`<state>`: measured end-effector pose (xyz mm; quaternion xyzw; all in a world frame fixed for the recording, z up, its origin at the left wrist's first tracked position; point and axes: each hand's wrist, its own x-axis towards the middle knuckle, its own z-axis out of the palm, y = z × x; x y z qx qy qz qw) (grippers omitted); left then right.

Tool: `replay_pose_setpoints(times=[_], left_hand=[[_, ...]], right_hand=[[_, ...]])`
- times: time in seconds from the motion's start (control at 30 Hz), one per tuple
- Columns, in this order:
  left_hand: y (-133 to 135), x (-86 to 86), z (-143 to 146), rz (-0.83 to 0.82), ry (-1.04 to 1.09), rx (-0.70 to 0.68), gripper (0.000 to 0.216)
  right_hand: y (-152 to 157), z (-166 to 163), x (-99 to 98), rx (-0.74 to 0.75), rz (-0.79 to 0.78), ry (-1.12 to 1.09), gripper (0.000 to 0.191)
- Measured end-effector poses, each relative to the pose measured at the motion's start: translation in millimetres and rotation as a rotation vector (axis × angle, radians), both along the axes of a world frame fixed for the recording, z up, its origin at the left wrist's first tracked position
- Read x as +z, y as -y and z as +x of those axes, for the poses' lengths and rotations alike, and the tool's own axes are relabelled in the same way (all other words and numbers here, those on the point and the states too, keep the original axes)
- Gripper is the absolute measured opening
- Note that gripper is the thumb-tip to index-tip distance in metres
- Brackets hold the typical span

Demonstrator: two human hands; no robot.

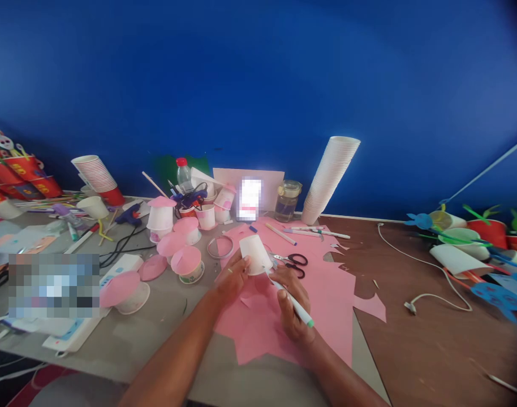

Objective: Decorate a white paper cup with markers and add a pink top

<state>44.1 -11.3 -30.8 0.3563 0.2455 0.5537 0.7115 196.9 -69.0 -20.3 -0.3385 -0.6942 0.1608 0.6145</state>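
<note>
My left hand [234, 277] is closed on a white paper cup [254, 255], which is tilted with its narrower end up. In my right hand [293, 302] is a white marker [298, 308] with a green end, its tip at the cup's lower edge. Both hands are above a sheet of pink paper [322, 282] with a jagged cut edge. Just beyond my right hand lie black-handled scissors [296, 264]. A roll of clear tape [220, 247] rests left of the cup.
Several cups with pink paper tops [186, 260] stand at left, beside a power strip [89, 314]. A tall stack of white cups [331, 178] leans at the back, next to a glass jar [287, 200]. A white cable [428, 261] crosses the brown surface at right.
</note>
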Motion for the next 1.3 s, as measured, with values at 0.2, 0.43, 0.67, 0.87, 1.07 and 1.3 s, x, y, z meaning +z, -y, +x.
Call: replay_pose_setpoints(times=[0.2,0.43,0.67,0.87,1.07,1.3], left_hand=[[-2.3,-4.4,-0.2,-0.013,0.023,0.003,0.047],[-3.2,-3.0,-0.2,0.001,0.012,-0.006,0.046],[-4.9,-7.8,-1.8,-0.011,0.028,0.001,0.045],[-3.4,-4.5,-1.8,-0.029,0.021,0.005,0.046],[-3.6,-4.8,-2.4,-0.025,0.027,0.008,0.051],[-4.3,-3.9,-2.3,-0.043,0.049,0.015,0.056]], right_hand=[[-0.4,0.1,-2.5,-0.001,-0.001,0.002,0.033],[-0.8,0.3,-3.5,-0.009,0.014,0.012,0.033],[0.0,0.5,-2.2,-0.014,-0.005,0.010,0.032],[-0.1,0.6,-2.2,-0.012,0.008,-0.003,0.030],[-0.3,1.1,-2.5,-0.015,0.009,-0.002,0.032],[0.0,1.9,-2.5,-0.032,-0.022,-0.009,0.035]])
